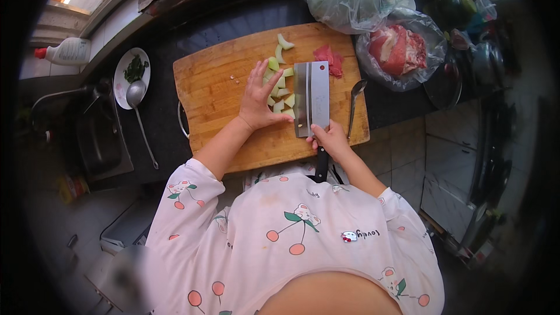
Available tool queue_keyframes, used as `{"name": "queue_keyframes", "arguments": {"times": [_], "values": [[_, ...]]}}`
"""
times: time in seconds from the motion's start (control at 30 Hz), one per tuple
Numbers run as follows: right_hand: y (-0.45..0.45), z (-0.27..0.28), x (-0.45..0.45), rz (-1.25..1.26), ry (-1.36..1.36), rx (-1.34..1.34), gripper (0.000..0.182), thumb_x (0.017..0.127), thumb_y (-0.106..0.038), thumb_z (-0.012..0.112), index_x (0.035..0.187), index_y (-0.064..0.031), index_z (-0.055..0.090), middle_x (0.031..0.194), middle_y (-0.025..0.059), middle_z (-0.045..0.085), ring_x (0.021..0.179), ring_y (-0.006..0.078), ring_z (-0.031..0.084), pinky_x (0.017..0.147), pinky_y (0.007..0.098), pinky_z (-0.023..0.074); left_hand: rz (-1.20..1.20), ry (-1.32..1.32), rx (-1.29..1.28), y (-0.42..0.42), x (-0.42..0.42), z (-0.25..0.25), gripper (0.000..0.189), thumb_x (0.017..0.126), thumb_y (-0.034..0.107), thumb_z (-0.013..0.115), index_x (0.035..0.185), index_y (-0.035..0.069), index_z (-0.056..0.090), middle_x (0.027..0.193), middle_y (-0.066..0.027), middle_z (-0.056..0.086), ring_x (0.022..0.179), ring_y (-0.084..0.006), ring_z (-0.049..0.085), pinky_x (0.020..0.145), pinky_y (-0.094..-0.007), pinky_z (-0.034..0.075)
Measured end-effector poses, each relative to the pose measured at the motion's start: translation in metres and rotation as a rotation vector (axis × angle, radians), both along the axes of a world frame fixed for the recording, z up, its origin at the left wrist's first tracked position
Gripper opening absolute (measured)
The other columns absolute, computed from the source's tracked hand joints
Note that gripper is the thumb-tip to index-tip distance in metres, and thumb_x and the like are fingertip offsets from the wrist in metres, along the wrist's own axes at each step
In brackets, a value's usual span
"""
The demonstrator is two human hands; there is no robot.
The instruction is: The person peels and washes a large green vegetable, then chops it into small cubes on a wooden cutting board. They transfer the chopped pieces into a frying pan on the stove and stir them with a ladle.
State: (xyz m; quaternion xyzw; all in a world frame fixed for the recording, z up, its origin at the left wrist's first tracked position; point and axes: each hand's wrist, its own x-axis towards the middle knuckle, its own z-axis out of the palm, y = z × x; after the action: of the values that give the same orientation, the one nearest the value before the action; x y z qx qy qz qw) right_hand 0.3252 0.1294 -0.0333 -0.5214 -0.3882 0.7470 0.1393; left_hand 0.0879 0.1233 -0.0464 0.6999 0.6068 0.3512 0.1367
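My right hand [329, 139] grips a cleaver [319, 96] where its black handle meets the blade. The broad steel blade lies nearly flat over the wooden cutting board [214, 96]. Beside the blade's left edge is a heap of pale green vegetable chunks [280, 92]. My left hand [261, 100] is spread at the heap's left side, thumb and fingers apart, partly covering the pieces. Two curved vegetable slices [285, 42] lie farther up the board. Raw red meat slices [329, 59] rest just beyond the blade's upper right corner.
A metal spoon [355, 100] lies at the board's right edge. Past it sit a bag of raw meat [398, 50] and another plastic bag [350, 0]. On the left are an oval plate [120, 83] with leafy greens and a ladle [142, 127], a sink [100, 140] and a bottle [70, 51].
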Motion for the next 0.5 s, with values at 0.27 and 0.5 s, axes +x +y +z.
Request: {"name": "queue_keyframes", "arguments": {"times": [0.27, 0.5], "values": [[0.007, -0.007, -0.028, 0.089, 0.062, -0.029, 0.019, 0.086, -0.008, 0.058, 0.102, 0.0015, 0.051, 0.071, 0.0109, 0.061, 0.051, 0.0123, 0.057, 0.047, 0.0244, 0.0477, 0.317, -0.2, 0.096, -0.003, 0.042, -0.007, 0.078, 0.05, 0.043, 0.084, 0.116, 0.01, 0.059, 0.133, -0.0199, 0.041, 0.12, -0.0377, 0.043, 0.099, -0.0439, 0.037], [0.017, -0.007, -0.034, 0.17, 0.073, -0.021, 0.018, 0.085, -0.004, 0.058, 0.1, 0.0027, 0.05, 0.07, 0.0114, 0.062, 0.05, 0.0127, 0.057, 0.047, 0.0245, 0.0476, 0.335, -0.407, 0.108, 0.003, 0.039, -0.012, 0.056, 0.055, 0.018, 0.086, 0.105, 0.006, 0.063, 0.126, -0.0157, 0.049, 0.114, -0.0301, 0.05, 0.093, -0.0385, 0.043]]}}
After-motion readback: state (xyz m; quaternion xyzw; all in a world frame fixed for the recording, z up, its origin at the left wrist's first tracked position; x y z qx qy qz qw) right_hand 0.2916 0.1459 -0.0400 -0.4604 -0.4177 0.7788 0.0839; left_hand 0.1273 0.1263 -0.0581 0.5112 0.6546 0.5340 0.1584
